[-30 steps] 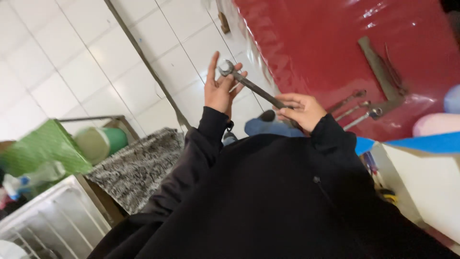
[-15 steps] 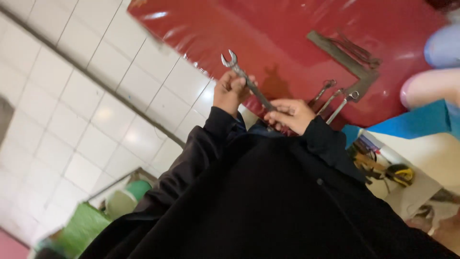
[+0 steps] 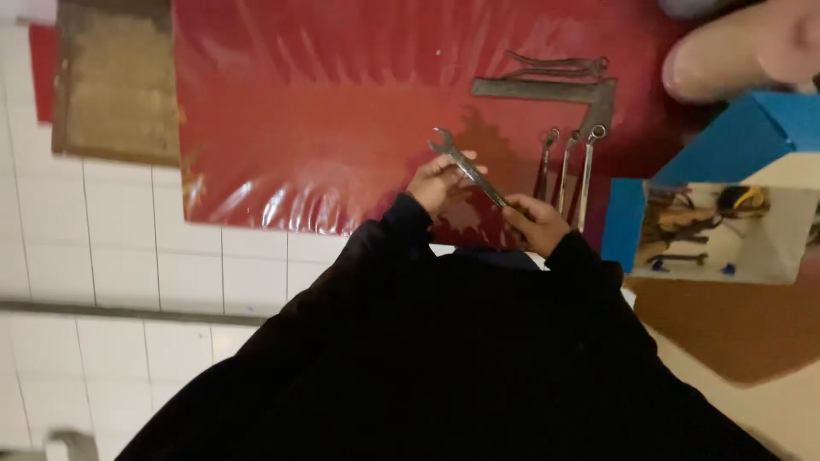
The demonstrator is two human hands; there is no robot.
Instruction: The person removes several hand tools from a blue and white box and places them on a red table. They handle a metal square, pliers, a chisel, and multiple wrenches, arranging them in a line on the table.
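One wrench [image 3: 467,167] in hand, held over the red sheet [image 3: 325,111], open-end jaw up and to the left. Left hand [image 3: 437,183] fingers closed on the shaft near the head; right hand [image 3: 534,224] gripping the lower end, which is hidden inside the fist. Both sleeves black.

On the sheet, to the right of the hands: three wrenches [image 3: 565,171] lying side by side, ring ends up, lower ends cut off behind the right hand. Above them one metal square [image 3: 572,92], L-shaped. Above that, one pair of pliers [image 3: 559,64], thin and hard to make out.

One blue box [image 3: 735,128] at right, open face showing several small tools inside, too dim to count. One pale rounded object [image 3: 743,51] at top right, cut off by the edge, kind unclear. One brown board [image 3: 115,81] left of the sheet. White tiles [image 3: 128,256] beneath.
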